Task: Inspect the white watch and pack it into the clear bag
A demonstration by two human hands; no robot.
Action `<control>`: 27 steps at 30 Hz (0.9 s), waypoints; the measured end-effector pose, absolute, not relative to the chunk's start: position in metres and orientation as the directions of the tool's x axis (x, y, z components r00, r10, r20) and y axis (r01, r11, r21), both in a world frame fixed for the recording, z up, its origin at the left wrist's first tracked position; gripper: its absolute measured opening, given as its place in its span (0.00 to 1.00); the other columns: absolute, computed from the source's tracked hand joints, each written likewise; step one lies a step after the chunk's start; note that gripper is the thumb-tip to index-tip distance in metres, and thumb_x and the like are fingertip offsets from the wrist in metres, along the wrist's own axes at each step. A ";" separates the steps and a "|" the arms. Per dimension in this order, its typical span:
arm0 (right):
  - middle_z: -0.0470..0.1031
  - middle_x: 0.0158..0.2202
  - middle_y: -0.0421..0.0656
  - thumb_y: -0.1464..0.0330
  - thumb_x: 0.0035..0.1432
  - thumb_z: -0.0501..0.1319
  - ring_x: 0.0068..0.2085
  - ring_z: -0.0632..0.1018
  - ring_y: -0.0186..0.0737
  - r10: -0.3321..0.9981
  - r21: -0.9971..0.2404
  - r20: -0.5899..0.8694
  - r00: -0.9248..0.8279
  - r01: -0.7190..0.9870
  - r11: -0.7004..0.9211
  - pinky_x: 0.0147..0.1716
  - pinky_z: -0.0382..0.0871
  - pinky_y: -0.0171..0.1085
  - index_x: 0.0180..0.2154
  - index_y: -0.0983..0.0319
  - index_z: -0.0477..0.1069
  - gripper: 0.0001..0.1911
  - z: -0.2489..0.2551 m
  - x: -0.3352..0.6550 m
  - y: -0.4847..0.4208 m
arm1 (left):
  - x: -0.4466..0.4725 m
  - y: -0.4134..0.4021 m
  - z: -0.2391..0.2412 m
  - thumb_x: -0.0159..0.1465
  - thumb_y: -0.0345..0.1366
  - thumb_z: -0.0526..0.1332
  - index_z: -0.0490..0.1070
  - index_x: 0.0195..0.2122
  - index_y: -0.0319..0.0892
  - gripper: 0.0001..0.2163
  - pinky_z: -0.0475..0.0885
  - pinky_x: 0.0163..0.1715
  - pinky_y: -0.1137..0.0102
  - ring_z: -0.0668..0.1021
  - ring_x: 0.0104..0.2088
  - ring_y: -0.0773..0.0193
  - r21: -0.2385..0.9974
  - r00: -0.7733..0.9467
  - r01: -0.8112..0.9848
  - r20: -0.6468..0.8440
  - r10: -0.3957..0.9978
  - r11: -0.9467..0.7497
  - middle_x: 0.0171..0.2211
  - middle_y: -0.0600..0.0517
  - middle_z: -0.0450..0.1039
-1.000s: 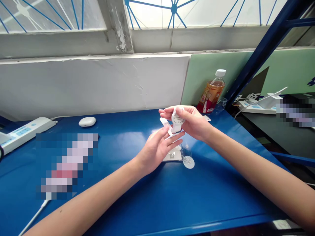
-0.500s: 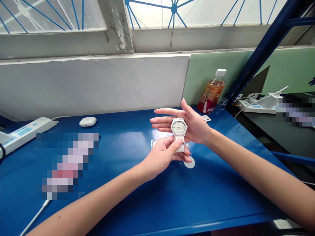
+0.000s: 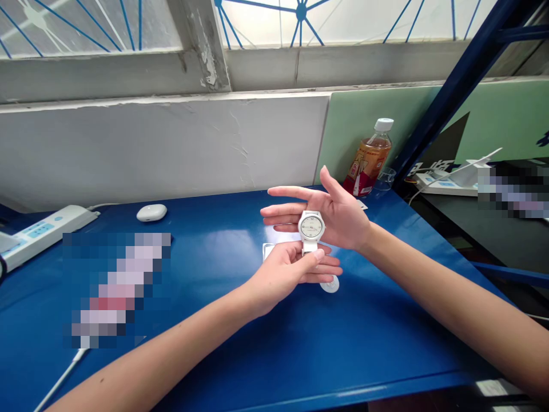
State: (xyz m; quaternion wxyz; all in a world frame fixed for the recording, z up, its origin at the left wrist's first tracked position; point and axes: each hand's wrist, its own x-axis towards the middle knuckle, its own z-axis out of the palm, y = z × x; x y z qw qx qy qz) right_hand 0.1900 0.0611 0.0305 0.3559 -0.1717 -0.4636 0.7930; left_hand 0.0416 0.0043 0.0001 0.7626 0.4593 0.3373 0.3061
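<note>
A white wristwatch (image 3: 311, 226) with a round, pale dial faces up above the desk. My left hand (image 3: 285, 268) grips its lower strap between the thumb and the fingers, which stretch out beneath. Just behind the watch, my right hand (image 3: 341, 220) is open, palm up, with its fingers pointing left and its thumb raised. The watch overlaps the right palm in view; whether they touch, I cannot tell. Under my left fingers a round white disc (image 3: 330, 284) lies on the desk, partly covered. A white-edged flat item (image 3: 267, 250) shows beside my left hand, mostly hidden.
On the blue desk (image 3: 206, 355) are a white earbud case (image 3: 151, 213), a power strip (image 3: 47, 232) and a blurred-out item with a white cable (image 3: 64, 375). A drink bottle (image 3: 368, 163) stands against the green panel, near a blue metal post (image 3: 450, 86).
The watch has dropped slightly in view, and less of its lower strap shows. My left fingers have straightened out to the right. My right thumb has shifted a little up and right.
</note>
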 end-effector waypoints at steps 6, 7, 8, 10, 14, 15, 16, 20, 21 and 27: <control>0.79 0.52 0.52 0.38 0.62 0.39 0.59 0.73 0.53 0.680 -0.880 0.107 -0.726 -0.387 -0.275 0.60 0.62 0.53 0.54 0.61 0.72 0.43 0.036 0.192 0.058 | 0.041 0.007 -0.003 0.65 0.43 0.66 0.75 0.44 0.33 0.16 0.75 0.50 0.56 0.82 0.48 0.47 0.903 0.580 -0.140 -0.257 0.773 0.406 0.45 0.34 0.80; 0.78 0.52 0.52 0.38 0.62 0.38 0.60 0.73 0.53 0.672 -0.878 0.123 -0.731 -0.395 -0.269 0.60 0.61 0.54 0.54 0.62 0.72 0.43 0.036 0.192 0.058 | 0.041 0.007 -0.003 0.65 0.43 0.66 0.75 0.44 0.32 0.16 0.76 0.50 0.56 0.82 0.48 0.47 0.904 0.582 -0.143 -0.254 0.772 0.404 0.44 0.34 0.80; 0.78 0.52 0.52 0.38 0.62 0.38 0.60 0.73 0.53 0.666 -0.877 0.136 -0.734 -0.402 -0.265 0.60 0.61 0.54 0.55 0.62 0.72 0.43 0.036 0.193 0.058 | 0.041 0.007 -0.004 0.65 0.43 0.66 0.75 0.45 0.32 0.16 0.76 0.50 0.56 0.82 0.47 0.47 0.904 0.582 -0.146 -0.250 0.774 0.402 0.44 0.34 0.80; 0.78 0.52 0.52 0.39 0.62 0.38 0.60 0.72 0.53 0.661 -0.877 0.146 -0.736 -0.405 -0.257 0.60 0.61 0.54 0.55 0.62 0.72 0.43 0.035 0.193 0.057 | 0.041 0.007 -0.004 0.65 0.43 0.66 0.75 0.45 0.32 0.16 0.76 0.50 0.55 0.82 0.47 0.47 0.904 0.577 -0.152 -0.247 0.779 0.399 0.44 0.34 0.80; 0.78 0.53 0.51 0.39 0.63 0.37 0.61 0.72 0.53 0.670 -0.888 0.128 -0.732 -0.385 -0.252 0.60 0.61 0.54 0.55 0.61 0.72 0.43 0.035 0.194 0.057 | 0.041 0.007 0.000 0.67 0.41 0.64 0.74 0.44 0.32 0.15 0.77 0.49 0.57 0.83 0.45 0.48 0.905 0.559 -0.155 -0.251 0.790 0.396 0.43 0.34 0.80; 0.78 0.53 0.51 0.39 0.62 0.37 0.61 0.72 0.53 0.673 -0.890 0.124 -0.729 -0.382 -0.250 0.60 0.61 0.54 0.55 0.61 0.72 0.43 0.035 0.194 0.056 | 0.041 0.008 0.001 0.67 0.41 0.64 0.74 0.44 0.32 0.14 0.77 0.48 0.58 0.83 0.44 0.49 0.904 0.553 -0.155 -0.254 0.793 0.398 0.42 0.35 0.81; 0.78 0.53 0.51 0.38 0.62 0.36 0.61 0.72 0.53 0.676 -0.892 0.123 -0.726 -0.380 -0.246 0.60 0.61 0.54 0.54 0.61 0.73 0.44 0.035 0.194 0.056 | 0.041 0.008 0.002 0.68 0.41 0.63 0.74 0.43 0.33 0.13 0.78 0.47 0.59 0.84 0.43 0.50 0.904 0.549 -0.154 -0.257 0.795 0.398 0.42 0.35 0.81; 0.78 0.52 0.50 0.38 0.62 0.38 0.59 0.73 0.54 0.681 -0.903 0.143 -0.718 -0.377 -0.208 0.59 0.64 0.53 0.49 0.61 0.77 0.43 0.036 0.193 0.058 | 0.041 0.007 0.004 0.67 0.43 0.63 0.73 0.41 0.33 0.15 0.79 0.44 0.60 0.85 0.39 0.51 0.922 0.554 -0.132 -0.237 0.798 0.365 0.38 0.38 0.81; 0.79 0.52 0.50 0.38 0.62 0.39 0.58 0.74 0.54 0.689 -0.909 0.142 -0.711 -0.369 -0.193 0.58 0.65 0.53 0.48 0.61 0.77 0.42 0.037 0.192 0.059 | 0.040 0.007 0.004 0.67 0.44 0.63 0.73 0.41 0.34 0.15 0.79 0.43 0.60 0.85 0.38 0.51 0.930 0.553 -0.126 -0.222 0.803 0.344 0.37 0.38 0.81; 0.80 0.48 0.47 0.54 0.65 0.57 0.54 0.77 0.49 0.897 -0.957 0.259 -0.357 -0.218 0.190 0.56 0.67 0.48 0.45 0.60 0.78 0.19 0.031 0.197 0.058 | 0.034 0.016 0.007 0.67 0.42 0.61 0.71 0.42 0.35 0.13 0.79 0.36 0.65 0.84 0.32 0.58 0.996 0.356 -0.069 -0.025 0.934 0.054 0.31 0.46 0.80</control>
